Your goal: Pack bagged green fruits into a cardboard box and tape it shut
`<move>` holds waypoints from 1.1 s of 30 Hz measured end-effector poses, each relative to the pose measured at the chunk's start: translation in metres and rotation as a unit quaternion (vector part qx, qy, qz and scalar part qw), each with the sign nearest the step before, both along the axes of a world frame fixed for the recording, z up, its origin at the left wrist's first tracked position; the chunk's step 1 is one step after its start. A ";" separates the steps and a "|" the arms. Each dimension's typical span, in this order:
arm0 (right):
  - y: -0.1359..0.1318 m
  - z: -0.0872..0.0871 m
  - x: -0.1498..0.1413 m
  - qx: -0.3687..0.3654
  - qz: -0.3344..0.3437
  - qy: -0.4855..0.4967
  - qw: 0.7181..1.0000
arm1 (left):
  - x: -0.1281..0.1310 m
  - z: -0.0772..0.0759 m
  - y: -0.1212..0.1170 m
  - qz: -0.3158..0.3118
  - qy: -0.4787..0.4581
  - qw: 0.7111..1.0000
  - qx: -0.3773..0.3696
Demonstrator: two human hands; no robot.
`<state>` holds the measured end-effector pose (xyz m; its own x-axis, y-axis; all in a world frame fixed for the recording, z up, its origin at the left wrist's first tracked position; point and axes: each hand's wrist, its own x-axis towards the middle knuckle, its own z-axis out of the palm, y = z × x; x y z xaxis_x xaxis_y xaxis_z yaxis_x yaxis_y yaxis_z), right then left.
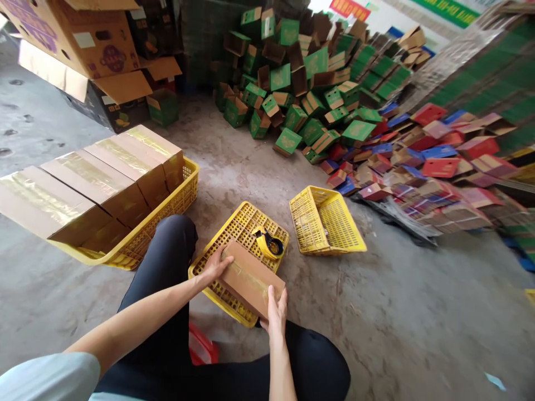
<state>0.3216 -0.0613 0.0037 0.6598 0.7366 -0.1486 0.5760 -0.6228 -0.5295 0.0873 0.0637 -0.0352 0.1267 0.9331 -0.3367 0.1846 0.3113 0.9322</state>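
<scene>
Between my two hands is a brown cardboard box [248,277] with a strip of clear tape along its top. My left hand [218,264] grips its far left end, the thumb lying on the top face. At the near right end, my right hand [276,307] clasps the box with fingers partly hidden beneath. Under the box is an upturned yellow plastic crate [234,220], its lattice base facing up. A yellow tape dispenser [267,243] lies on that crate, just beyond the box.
To my left, a long yellow crate [190,184] holds several taped boxes [90,172]. Another yellow basket [340,223] sits on the concrete floor at right. Behind are heaps of green cartons [288,142] and red and blue cartons [438,167]. Large cartons [100,50] stand back left.
</scene>
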 end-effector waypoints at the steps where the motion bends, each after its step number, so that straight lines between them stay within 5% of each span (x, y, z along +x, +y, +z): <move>1: 0.002 -0.003 0.000 -0.003 -0.003 -0.001 1.000 | 0.000 -0.001 0.000 -0.001 0.002 1.000 0.003; 9: 0.013 -0.025 0.002 -0.043 -0.032 0.023 0.998 | 0.004 -0.003 -0.005 -0.033 0.073 0.996 0.037; 23: 0.015 -0.016 0.011 -0.036 -0.018 -0.036 0.999 | 0.006 -0.003 0.000 0.024 -0.035 0.999 0.009; 27: 0.056 -0.005 0.022 0.011 0.043 -0.054 0.998 | 0.007 -0.004 -0.001 0.025 -0.032 0.999 -0.005; 33: 0.162 -0.007 0.036 -0.107 0.149 -0.067 0.981 | 0.011 -0.005 -0.002 0.056 -0.047 0.997 -0.004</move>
